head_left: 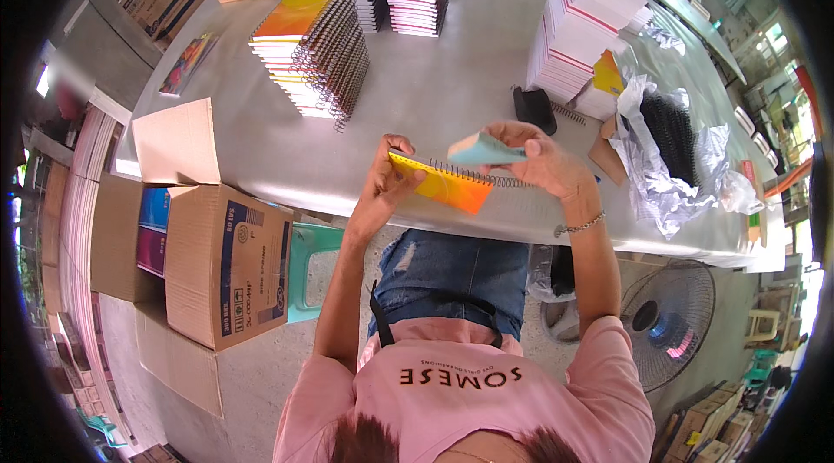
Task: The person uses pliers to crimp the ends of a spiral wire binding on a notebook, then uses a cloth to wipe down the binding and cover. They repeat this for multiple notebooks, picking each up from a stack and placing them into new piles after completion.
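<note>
My left hand is closed on the left end of a small notebook with a yellow and orange cover, held above the table's near edge. Along its upper edge runs a dark spiral wire coil, whose loose end reaches past the notebook's right side. In my right hand is a light blue block, slightly blurred, just above the coil. What the block is made for cannot be made out. A black pouch lies on the table beyond my right hand.
Finished-looking spiral notebooks are stacked at left on the grey table. Tall page stacks stand at right, near black coils in crumpled plastic. An open carton sits by a green stool; a fan stands right.
</note>
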`<act>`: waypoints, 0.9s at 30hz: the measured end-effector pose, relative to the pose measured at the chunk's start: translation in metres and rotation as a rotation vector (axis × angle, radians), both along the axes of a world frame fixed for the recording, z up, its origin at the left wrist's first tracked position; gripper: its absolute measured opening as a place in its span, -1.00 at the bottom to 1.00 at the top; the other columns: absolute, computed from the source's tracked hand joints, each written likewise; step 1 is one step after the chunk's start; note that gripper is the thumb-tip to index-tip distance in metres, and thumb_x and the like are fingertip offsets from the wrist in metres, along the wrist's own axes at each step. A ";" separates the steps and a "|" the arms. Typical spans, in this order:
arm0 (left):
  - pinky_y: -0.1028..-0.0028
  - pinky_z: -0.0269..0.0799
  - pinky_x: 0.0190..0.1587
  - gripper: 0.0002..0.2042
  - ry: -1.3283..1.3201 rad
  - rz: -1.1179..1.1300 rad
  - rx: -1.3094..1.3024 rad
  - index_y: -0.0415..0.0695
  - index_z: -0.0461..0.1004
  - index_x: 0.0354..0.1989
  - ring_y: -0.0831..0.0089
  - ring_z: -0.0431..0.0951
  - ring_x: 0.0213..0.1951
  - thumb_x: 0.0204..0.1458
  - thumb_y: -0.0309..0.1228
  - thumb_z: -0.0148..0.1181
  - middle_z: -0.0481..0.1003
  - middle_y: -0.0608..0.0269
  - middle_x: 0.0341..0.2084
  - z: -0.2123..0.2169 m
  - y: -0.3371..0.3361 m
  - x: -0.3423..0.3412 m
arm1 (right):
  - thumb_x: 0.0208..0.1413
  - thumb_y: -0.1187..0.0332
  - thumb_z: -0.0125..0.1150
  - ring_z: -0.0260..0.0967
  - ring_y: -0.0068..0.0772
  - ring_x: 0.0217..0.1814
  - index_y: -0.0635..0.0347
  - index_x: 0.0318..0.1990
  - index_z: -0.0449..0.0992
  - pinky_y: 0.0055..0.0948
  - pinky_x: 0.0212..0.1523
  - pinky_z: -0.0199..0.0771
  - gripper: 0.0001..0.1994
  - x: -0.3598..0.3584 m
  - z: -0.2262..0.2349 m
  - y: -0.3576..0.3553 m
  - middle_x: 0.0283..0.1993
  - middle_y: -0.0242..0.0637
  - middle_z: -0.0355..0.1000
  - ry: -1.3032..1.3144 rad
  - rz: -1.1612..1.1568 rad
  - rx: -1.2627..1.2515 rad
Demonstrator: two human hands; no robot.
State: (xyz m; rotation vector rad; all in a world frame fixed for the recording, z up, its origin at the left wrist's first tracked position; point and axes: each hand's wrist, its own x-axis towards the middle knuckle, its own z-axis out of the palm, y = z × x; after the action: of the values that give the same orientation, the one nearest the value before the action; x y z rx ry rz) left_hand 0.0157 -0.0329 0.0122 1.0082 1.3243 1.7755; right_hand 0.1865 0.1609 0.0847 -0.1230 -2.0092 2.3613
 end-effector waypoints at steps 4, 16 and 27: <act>0.58 0.14 -0.06 -0.69 -0.008 0.006 0.005 -0.04 0.20 -0.09 0.62 0.21 -0.15 0.07 -0.54 0.19 0.16 0.40 -0.23 -0.002 0.000 0.000 | 0.07 0.06 0.33 0.32 -0.65 0.01 0.31 0.09 0.48 -0.61 0.06 0.30 -0.45 0.002 0.003 -0.004 -0.03 -0.38 0.46 -0.008 0.021 0.088; 0.57 0.12 -0.01 -0.67 -0.042 -0.055 0.088 -0.06 0.20 -0.08 0.61 0.19 -0.12 0.07 -0.54 0.20 0.14 0.39 -0.22 -0.006 0.003 -0.001 | 0.07 -0.01 0.28 0.29 -0.73 -0.17 0.27 0.07 0.50 -0.70 -0.17 0.27 -0.44 0.010 -0.004 0.000 -0.12 -0.42 0.47 -0.093 -0.008 0.055; 0.59 0.10 -0.06 -0.69 -0.053 -0.085 -0.041 -0.03 0.19 -0.15 0.62 0.17 -0.16 0.02 -0.54 0.17 0.11 0.40 -0.27 0.006 0.003 0.001 | 0.02 -0.07 0.31 0.32 -0.63 -0.03 0.27 0.05 0.50 -0.62 0.04 0.28 -0.40 0.016 0.005 -0.004 -0.05 -0.39 0.46 -0.023 -0.082 0.023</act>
State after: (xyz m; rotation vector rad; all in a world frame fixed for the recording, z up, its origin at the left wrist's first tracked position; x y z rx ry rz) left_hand 0.0168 -0.0304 0.0187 0.9741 1.2615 1.6931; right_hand 0.2025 0.1573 0.0895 -0.2280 -1.9995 2.2979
